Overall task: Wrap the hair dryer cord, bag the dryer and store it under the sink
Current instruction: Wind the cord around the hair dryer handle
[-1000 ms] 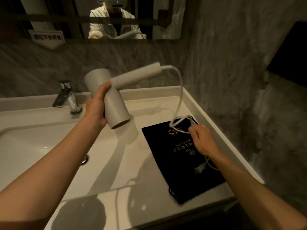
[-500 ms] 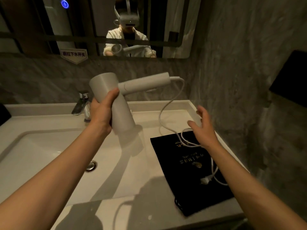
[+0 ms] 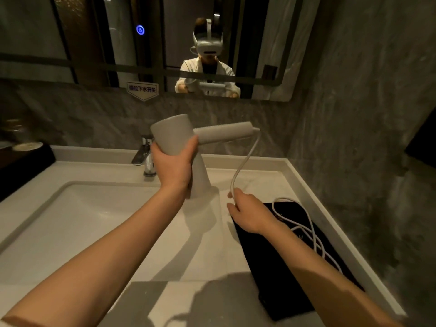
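My left hand (image 3: pixel 173 165) grips the barrel of a pale grey hair dryer (image 3: pixel 179 138), held up above the counter with its handle pointing right. A white cord (image 3: pixel 245 161) drops from the handle's end into my right hand (image 3: pixel 250 214), whose fingers are closed on it. The rest of the cord lies in loose loops on a flat black bag (image 3: pixel 290 267) at the counter's right side. My right forearm hides part of the bag and the cord's far end.
A white sink basin (image 3: pixel 70 220) fills the left of the counter, with a chrome faucet (image 3: pixel 145 159) behind it. A grey stone wall (image 3: pixel 354 161) runs close along the right edge. A dark tray (image 3: pixel 21 166) sits at far left. A mirror hangs above.
My right hand, open half a second ago above the bag, has moved left and closed on the cord below the handle. The view has tilted upward, showing more mirror.
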